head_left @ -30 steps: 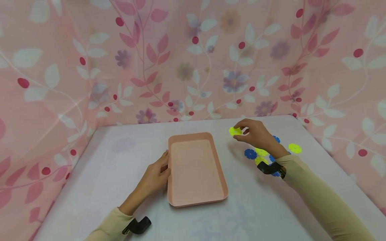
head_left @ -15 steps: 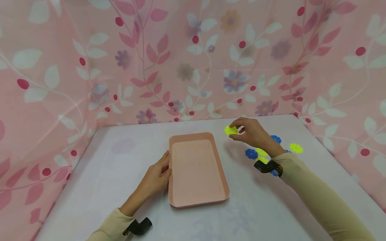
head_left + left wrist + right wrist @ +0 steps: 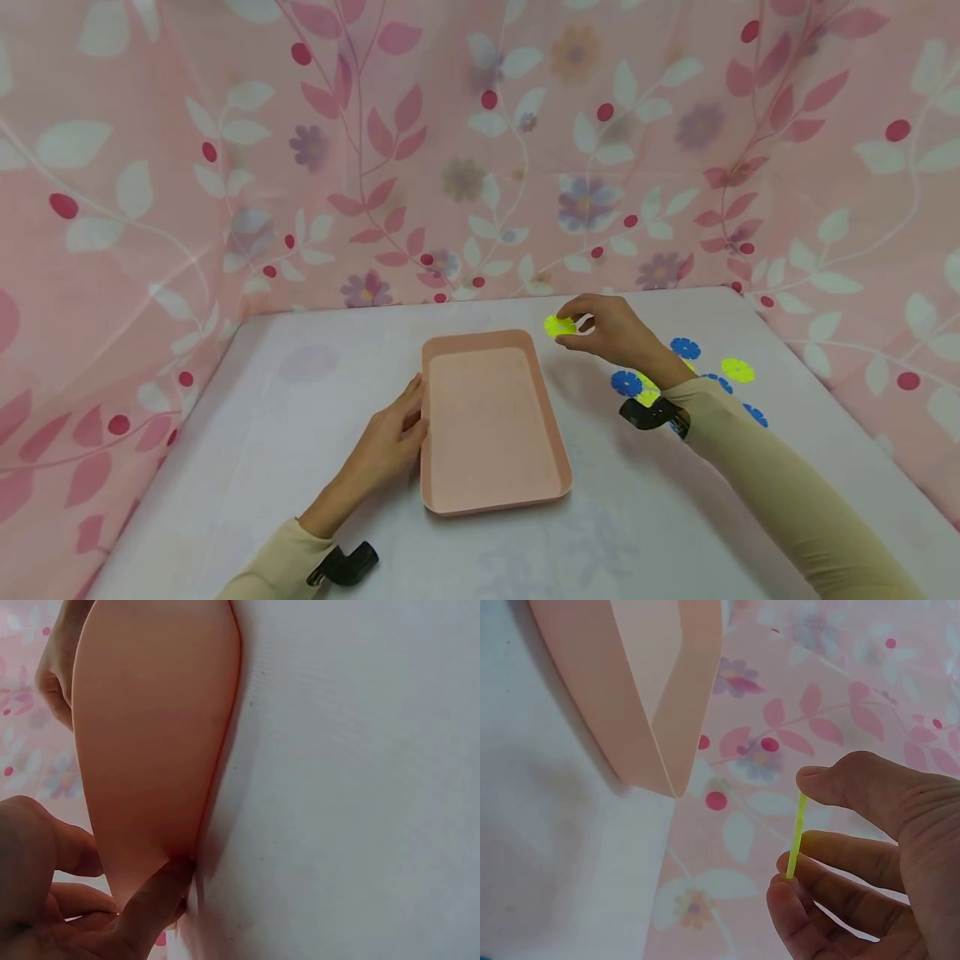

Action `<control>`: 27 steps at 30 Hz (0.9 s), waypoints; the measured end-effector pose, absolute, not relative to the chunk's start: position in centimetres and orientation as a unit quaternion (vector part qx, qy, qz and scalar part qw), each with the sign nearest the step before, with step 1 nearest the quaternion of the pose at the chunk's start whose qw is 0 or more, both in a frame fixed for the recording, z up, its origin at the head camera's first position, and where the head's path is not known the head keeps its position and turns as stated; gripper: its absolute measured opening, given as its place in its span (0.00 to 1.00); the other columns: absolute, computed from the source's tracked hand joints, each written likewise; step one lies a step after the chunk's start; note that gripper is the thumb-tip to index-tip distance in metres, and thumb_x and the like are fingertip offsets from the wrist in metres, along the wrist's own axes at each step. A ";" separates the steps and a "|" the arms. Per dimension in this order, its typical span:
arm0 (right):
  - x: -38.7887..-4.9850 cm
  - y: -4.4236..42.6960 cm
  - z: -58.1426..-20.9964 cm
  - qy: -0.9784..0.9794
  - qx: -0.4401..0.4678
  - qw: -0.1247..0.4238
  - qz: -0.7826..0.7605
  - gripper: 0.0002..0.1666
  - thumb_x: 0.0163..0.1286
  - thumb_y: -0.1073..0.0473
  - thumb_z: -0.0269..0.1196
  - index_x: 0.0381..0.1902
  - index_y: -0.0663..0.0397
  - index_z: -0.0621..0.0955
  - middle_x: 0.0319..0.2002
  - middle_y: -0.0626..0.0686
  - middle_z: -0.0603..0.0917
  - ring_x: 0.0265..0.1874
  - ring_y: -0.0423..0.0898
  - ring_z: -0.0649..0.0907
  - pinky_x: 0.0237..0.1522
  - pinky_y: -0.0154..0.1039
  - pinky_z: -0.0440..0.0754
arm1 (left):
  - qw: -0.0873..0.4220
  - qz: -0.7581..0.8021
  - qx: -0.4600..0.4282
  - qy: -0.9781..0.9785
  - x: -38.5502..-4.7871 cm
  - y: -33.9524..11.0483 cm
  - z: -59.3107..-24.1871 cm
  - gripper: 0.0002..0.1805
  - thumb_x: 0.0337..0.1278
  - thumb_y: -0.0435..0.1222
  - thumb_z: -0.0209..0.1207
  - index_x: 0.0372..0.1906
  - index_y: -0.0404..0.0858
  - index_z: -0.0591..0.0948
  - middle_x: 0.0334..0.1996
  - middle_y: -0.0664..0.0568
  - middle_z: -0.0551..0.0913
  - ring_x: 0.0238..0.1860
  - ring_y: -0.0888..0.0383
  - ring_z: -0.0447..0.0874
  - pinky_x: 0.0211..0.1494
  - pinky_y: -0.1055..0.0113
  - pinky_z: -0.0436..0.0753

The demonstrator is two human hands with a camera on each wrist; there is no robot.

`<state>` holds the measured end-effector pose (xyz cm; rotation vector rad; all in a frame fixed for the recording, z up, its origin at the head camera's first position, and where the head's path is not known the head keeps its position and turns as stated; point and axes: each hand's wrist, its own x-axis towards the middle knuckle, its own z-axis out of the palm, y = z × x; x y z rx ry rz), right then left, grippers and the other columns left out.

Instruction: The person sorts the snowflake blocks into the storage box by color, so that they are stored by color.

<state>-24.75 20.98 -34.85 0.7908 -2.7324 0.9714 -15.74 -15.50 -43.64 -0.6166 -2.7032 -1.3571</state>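
Note:
A yellow notched flower-shaped disc (image 3: 558,327) is pinched between the thumb and fingers of my right hand (image 3: 617,329), held above the table right of the tray's far end. In the right wrist view the disc (image 3: 797,836) appears edge-on as a thin line. My left hand (image 3: 386,442) rests against the left side of the shallow pink tray (image 3: 551,425). Up close in the left wrist view, its thumb (image 3: 157,900) touches the outside of the tray wall (image 3: 157,712). Nothing lies inside the tray.
On the right of the table (image 3: 262,442), several more discs lie scattered, among them a blue disc (image 3: 626,383) and a yellow disc (image 3: 738,370). My right forearm covers some of them. A pink floral cloth (image 3: 465,150) hangs behind the table and along both sides.
My right hand has moved left toward the tray with the yellow disc, uncovering more blue discs behind the forearm. My left hand and the tray have stayed in place.

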 end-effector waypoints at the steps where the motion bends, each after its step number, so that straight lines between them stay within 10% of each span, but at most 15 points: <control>1: -24.8 20.8 -34.8 -0.907 0.262 0.067 0.323 0.21 0.62 0.63 0.78 0.51 0.65 0.87 0.49 0.58 0.86 0.46 0.55 0.84 0.52 0.52 0.87 | 0.026 -0.439 -0.200 -0.876 -15.8 -15.5 -43.6 0.34 0.71 0.25 0.56 0.78 0.30 0.62 0.79 0.37 0.56 0.76 0.47 0.58 0.65 0.58 0.77; 27: -25.7 16.4 -35.4 -0.870 0.328 0.077 0.360 0.19 0.57 0.68 0.79 0.46 0.67 0.87 0.45 0.58 0.87 0.42 0.55 0.85 0.49 0.49 0.88 | 0.009 -0.437 -0.190 -0.879 -15.7 -15.2 -43.3 0.34 0.71 0.25 0.55 0.79 0.31 0.61 0.80 0.38 0.55 0.77 0.48 0.57 0.68 0.56 0.73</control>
